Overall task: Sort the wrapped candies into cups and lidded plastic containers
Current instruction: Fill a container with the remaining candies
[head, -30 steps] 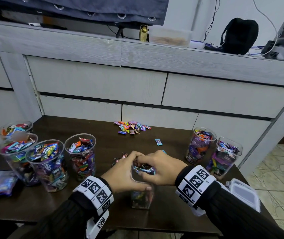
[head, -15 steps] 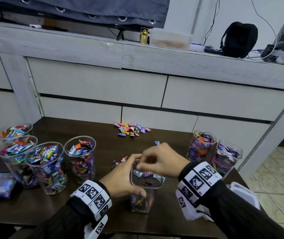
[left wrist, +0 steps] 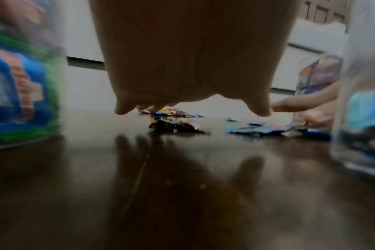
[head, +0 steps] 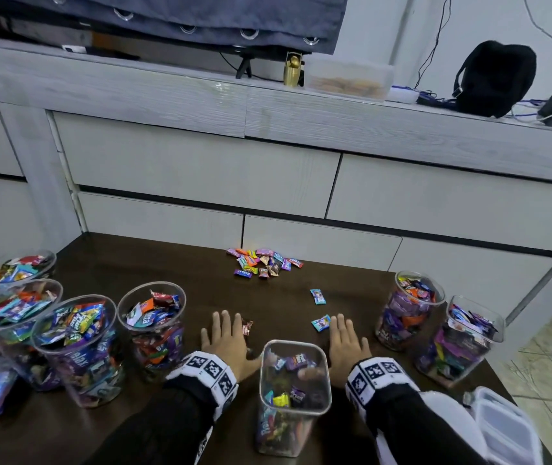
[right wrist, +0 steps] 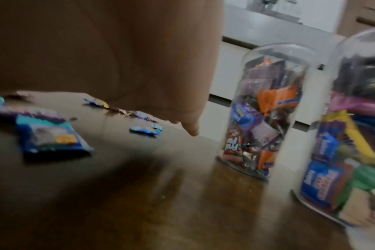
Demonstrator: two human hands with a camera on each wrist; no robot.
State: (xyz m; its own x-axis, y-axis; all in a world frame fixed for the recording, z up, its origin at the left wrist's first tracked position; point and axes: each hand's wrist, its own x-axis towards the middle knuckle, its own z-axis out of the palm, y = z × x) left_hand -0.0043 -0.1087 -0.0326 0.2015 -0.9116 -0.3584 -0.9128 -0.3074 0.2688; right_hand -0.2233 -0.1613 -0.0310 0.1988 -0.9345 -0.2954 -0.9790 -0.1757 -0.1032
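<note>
Both hands left the container (head: 294, 377) | left hand (head: 226, 344), right hand (head: 346, 347) flat, empty | dark table (head: 173, 260), grey drawers (head: 200, 172) behind

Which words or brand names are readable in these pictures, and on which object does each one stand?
"Relax!": purple wrapper at the edge of the loose candy pile.
"Relax", upside down: blue wrapper inside the third clear round plastic cup from the left.
"Fru", sideways, rest cut off: red wrapper inside the clear round cup in the right wrist view.
All other wrappers: too blurred to read.
</note>
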